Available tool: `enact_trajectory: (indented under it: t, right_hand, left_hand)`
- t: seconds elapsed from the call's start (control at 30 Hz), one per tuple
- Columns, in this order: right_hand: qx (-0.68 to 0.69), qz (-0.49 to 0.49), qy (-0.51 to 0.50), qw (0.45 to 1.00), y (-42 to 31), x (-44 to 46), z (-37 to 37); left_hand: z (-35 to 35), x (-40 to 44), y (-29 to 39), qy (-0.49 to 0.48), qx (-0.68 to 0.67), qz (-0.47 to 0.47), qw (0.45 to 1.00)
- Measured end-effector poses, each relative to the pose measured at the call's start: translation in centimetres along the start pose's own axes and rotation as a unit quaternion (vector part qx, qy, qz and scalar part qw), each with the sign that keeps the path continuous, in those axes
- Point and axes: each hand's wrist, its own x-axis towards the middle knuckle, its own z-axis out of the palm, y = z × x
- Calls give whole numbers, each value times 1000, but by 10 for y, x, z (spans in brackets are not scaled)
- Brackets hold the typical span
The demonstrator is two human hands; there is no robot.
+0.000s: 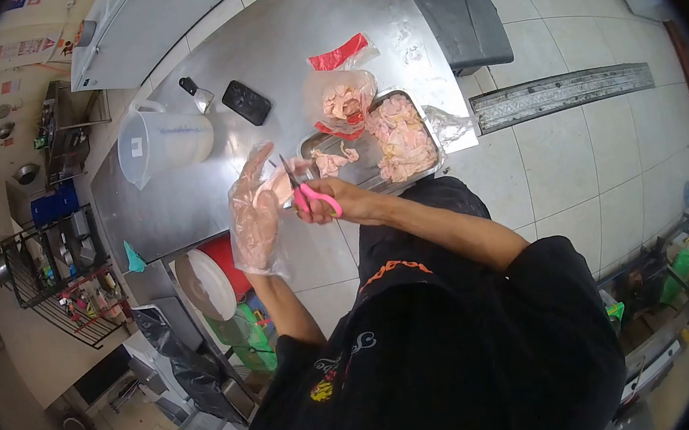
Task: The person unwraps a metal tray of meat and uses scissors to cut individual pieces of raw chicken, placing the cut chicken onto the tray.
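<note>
My left hand (256, 216), in a clear plastic glove, holds a pale piece of raw meat (276, 186) between thumb and fingers. My bare right hand (324, 200) is closed on pink-handled scissors (309, 195), whose blades point up beside the meat. To the right is a metal tray (366, 166) with a few raw scraps (332, 162) in its left part and a pile of raw pieces (403, 137) in its right part. A clear and red plastic bag (340, 96) with more raw pieces lies over the tray's upper edge.
On the steel table (275, 37) are a large plastic jug (165, 141), a black phone-like object (247, 103) and a small black-topped container (197, 94). A grey bin (463, 22) stands beyond the right edge. Below the table's left edge is a red tub with a pale lid (211, 284).
</note>
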Motion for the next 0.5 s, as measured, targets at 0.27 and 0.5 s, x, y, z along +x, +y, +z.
enact_trajectory:
  t: [0.27,0.5]
  right_hand:
    - [-174,-108,14,979,-34,4,21]
    - [-140,-87,173,971,-35,-8,25]
  left_hand:
    - [-4,-1,-69,124,-194,87,969]
    - [27,12,-126,212,-106,32,971]
